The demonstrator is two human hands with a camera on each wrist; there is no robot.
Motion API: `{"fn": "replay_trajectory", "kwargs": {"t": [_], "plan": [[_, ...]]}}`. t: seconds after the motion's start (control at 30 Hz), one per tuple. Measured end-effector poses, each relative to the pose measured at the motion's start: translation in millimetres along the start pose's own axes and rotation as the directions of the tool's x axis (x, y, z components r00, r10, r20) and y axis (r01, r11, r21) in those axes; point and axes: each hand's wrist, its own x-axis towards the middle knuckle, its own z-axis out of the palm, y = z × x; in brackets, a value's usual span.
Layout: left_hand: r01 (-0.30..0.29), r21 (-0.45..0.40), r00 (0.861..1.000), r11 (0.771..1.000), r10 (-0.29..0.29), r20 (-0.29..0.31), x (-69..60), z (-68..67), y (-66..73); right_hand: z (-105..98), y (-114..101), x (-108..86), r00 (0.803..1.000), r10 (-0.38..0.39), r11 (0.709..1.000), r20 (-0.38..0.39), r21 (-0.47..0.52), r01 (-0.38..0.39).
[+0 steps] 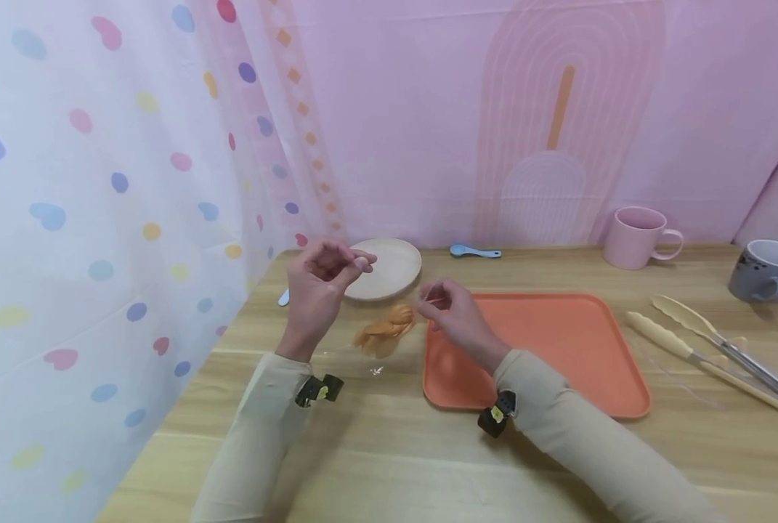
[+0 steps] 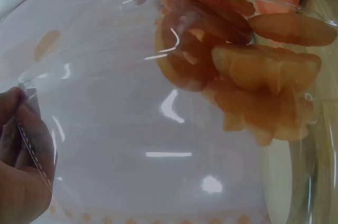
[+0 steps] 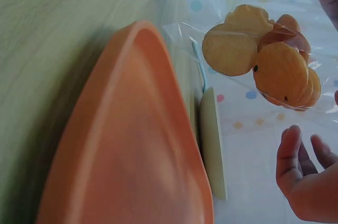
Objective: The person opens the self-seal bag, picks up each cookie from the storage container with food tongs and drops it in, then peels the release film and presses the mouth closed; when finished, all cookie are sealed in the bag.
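A clear plastic bag [image 2: 169,129] stretches between the two hands above the table. Gathered low in it are several flat, round golden-brown biscuits [image 1: 385,330], also visible in the right wrist view, where the biscuits [image 3: 282,73] overlap. The left hand [image 1: 323,290] pinches an upper edge of the bag between thumb and fingers; in the left wrist view the left hand [image 2: 26,155] shows the film creased at its fingertips. The right hand [image 1: 457,319] is curled, its fingertips at the bag's other side, above the tray's left edge; the film there is hard to see.
An orange tray [image 1: 545,356] lies right of the bag, and a pale plate [image 1: 395,269] stands behind. A blue spoon [image 1: 473,252], a pink mug [image 1: 633,236], a grey mug [image 1: 764,272] and tongs [image 1: 722,356] are farther out. Curtains border the table.
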Motion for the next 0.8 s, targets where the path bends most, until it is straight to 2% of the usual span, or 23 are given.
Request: {"fn": "replay_trajectory", "kwargs": {"t": [0.23, 0.37, 0.6, 0.8], "plan": [[0.044, 0.001, 0.999, 0.999, -0.044, 0.024, 1.1, 3.9, -1.6, 2.4, 1.0, 3.9, 1.0, 0.014, 0.998, -0.008, -0.058, -0.015], [0.022, 0.017, 1.0, 1.0, -0.022, 0.012, 1.1, 4.4, 0.3, 2.0, -0.8, 4.9, 1.0, 0.022, 0.998, -0.014, -0.053, -0.023], [0.017, 0.002, 1.0, 1.0, -0.017, 0.002, 2.0, 6.9, 1.5, 7.4, -5.5, 4.0, 0.992, 0.057, 0.996, -0.111, -0.064, -0.065], [0.016, 0.061, 1.0, 0.998, -0.017, 0.005, 3.5, 10.7, 2.6, 10.0, -8.4, 4.1, 0.986, -0.017, 0.987, -0.166, -0.158, -0.009]]}}
